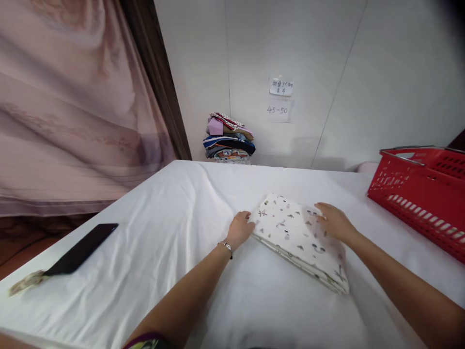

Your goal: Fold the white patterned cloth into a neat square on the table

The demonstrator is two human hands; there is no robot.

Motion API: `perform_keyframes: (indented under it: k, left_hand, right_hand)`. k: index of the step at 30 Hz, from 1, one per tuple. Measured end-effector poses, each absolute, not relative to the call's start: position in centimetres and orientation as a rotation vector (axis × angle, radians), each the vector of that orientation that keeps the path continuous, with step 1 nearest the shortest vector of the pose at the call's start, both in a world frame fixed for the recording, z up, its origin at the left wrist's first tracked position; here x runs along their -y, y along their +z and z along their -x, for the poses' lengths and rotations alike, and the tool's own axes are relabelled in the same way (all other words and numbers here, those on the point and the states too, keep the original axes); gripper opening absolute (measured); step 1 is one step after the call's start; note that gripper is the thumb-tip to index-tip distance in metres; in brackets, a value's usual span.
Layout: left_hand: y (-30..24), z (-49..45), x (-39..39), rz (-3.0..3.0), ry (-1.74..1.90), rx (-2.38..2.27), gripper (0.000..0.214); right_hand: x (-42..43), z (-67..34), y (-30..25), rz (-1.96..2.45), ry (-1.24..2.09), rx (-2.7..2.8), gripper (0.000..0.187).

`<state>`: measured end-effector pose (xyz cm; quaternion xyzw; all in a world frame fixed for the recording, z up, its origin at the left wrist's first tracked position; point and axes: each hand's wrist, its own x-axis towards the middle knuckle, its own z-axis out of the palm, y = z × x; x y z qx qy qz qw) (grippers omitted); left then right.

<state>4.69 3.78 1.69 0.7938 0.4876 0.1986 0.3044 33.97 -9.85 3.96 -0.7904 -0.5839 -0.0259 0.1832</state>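
A folded white cloth (290,232), printed with small grey and brown motifs, lies flat on the white-covered table in front of me. Its layered edge faces me. My left hand (240,229), with a bracelet (227,248) at the wrist, touches the cloth's left edge, thumb and forefinger apart. Across from it, my right hand (334,222) rests at the far right edge, its fingers spread and partly over the print. Neither hand visibly lifts the cloth.
A red plastic basket (414,186) with a metal handle stands at the right. Behind the table's far edge rises a stack of folded fabrics (229,138). On the left lie a dark flat object (82,249) with a pale tassel-like end and a pink curtain (80,106) beyond the table.
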Motion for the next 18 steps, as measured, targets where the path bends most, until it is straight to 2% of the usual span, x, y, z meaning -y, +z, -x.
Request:
perform_keyframes:
  k: [4,7,14,18]
  left_hand:
    - [1.8,-5.4,-2.7,-2.466,0.730,-1.026,0.044]
    - [1.7,-5.4,-1.8,-2.658,0.577,-0.894,0.041]
    - [1.2,-5.0,-1.5,-2.628,0.545,-0.901,0.041]
    - [1.2,-5.0,-2.0,-2.564,0.573,-0.874,0.039]
  right_hand:
    - [12.2,-26.1,3.3,2.066,-0.036,1.923,0.053]
    - [14.2,-22.7,1.5,2.022,0.043,2.137,0.058]
    - [16.6,-22.2,0.9,2.108,-0.001,2.145,0.060]
    - [18.6,-24.0,1.3,2.098,0.055,2.067,0.054]
